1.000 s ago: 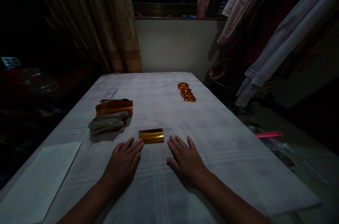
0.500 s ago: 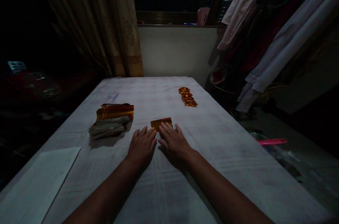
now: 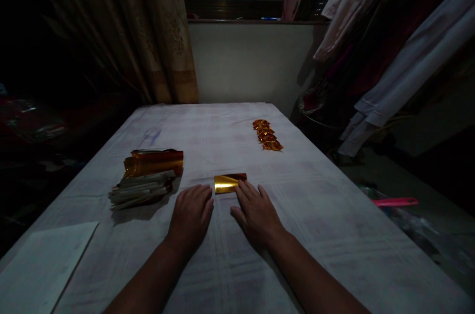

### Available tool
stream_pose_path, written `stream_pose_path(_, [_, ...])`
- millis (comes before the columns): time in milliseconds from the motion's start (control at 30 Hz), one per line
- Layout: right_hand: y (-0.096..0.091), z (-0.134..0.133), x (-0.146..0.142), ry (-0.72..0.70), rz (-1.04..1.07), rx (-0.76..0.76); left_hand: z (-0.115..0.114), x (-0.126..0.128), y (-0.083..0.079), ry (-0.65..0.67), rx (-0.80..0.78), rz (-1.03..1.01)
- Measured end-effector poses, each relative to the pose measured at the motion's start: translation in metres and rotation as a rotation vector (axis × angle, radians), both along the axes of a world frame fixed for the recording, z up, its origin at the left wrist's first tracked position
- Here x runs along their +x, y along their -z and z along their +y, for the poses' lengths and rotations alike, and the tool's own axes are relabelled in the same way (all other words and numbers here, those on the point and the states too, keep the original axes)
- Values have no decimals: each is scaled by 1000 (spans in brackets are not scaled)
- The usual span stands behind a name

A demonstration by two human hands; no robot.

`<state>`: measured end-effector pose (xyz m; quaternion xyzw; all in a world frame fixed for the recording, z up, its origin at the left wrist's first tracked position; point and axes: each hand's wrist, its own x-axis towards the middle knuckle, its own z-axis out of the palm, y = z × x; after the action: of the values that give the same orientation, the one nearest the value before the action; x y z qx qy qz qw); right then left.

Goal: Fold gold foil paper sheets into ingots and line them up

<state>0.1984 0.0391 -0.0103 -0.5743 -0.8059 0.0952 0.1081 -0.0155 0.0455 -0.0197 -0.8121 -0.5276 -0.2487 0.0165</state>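
Note:
A small rectangle of shiny gold foil paper [image 3: 225,184] lies on the cloth-covered table, in front of both hands. My right hand [image 3: 258,210] rests with its fingers stretched out, the fingertips touching the paper's right end. Just left of the paper, my left hand [image 3: 191,215] lies palm down with its fingers extended close together, holding nothing. Farther left is a stack of gold foil paper sheets [image 3: 156,161], with greyish folded edges [image 3: 143,190] showing at the near side. Several folded gold foil pieces [image 3: 267,135] form a row at the far right.
A white sheet [image 3: 48,264] lies at the table's near left corner. Behind the table are a curtain [image 3: 163,47] and a sill with a pink cup [image 3: 292,5]. Clothes [image 3: 415,67] hang on the right, above a pink handle [image 3: 395,202] beyond the table edge.
My left hand has come off the gold paper and moved left. My right hand has slid to the paper's right end, uncovering more of it. The camera view has shifted slightly.

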Motion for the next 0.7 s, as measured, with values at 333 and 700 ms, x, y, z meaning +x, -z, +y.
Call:
stream_pose_path(333, [4, 10, 7, -57, 246, 109, -1, -3, -8, -7, -119, -72])
stream_pose_path(700, [7, 19, 7, 102, 341, 95, -2, -9, -9, -33, -218, -182])
